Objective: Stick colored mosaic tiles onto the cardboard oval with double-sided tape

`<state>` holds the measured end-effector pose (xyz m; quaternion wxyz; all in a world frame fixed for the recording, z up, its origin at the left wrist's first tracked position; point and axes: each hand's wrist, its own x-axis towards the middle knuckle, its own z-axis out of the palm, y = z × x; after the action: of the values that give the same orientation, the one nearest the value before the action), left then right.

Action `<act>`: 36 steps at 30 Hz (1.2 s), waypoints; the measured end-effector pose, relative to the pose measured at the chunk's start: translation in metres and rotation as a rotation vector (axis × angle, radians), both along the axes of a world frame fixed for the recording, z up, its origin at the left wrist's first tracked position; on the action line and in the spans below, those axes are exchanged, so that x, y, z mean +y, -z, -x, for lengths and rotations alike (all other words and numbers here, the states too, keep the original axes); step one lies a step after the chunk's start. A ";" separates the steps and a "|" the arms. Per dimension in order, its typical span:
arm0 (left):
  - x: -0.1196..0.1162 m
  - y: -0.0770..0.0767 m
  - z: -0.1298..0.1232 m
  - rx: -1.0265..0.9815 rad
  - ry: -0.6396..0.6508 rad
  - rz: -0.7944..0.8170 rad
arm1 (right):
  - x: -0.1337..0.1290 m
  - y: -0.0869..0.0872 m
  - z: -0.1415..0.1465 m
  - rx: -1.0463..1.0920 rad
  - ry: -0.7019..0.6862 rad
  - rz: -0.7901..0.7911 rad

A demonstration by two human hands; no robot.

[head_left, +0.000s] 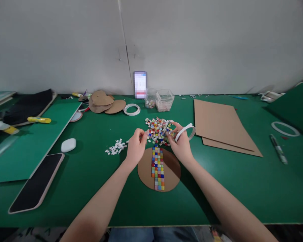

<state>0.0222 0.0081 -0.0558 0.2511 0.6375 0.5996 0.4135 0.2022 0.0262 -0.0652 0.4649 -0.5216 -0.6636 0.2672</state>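
Observation:
A round brown cardboard disc lies before me, with a vertical band of coloured square tiles down its middle. Beyond it is a loose heap of mixed small tiles. My left hand is at the heap's left edge, thumb and forefinger pinched; what they hold is too small to name. My right hand is at the heap's right side with a white tape roll looped at its fingers, and the fingertips reach among the tiles. White paper bits lie left of my left hand.
Behind the heap stand clear tile containers, a phone and a white ring. Cardboard sheets and a marker lie right. Left are a dark phone, a white case and a green board.

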 end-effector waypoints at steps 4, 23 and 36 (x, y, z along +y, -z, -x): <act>0.002 0.003 0.002 0.005 -0.008 0.009 | 0.003 0.008 -0.002 -0.054 0.043 0.020; 0.006 0.008 0.001 0.114 -0.002 0.034 | 0.019 0.013 -0.004 -0.113 -0.003 -0.131; 0.007 0.012 0.003 0.145 0.008 -0.002 | 0.051 -0.005 0.011 -0.532 -0.101 -0.054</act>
<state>0.0194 0.0154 -0.0679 0.2082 0.6684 0.6133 0.3658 0.1912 0.0768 -0.0605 0.2740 -0.5271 -0.7945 0.1260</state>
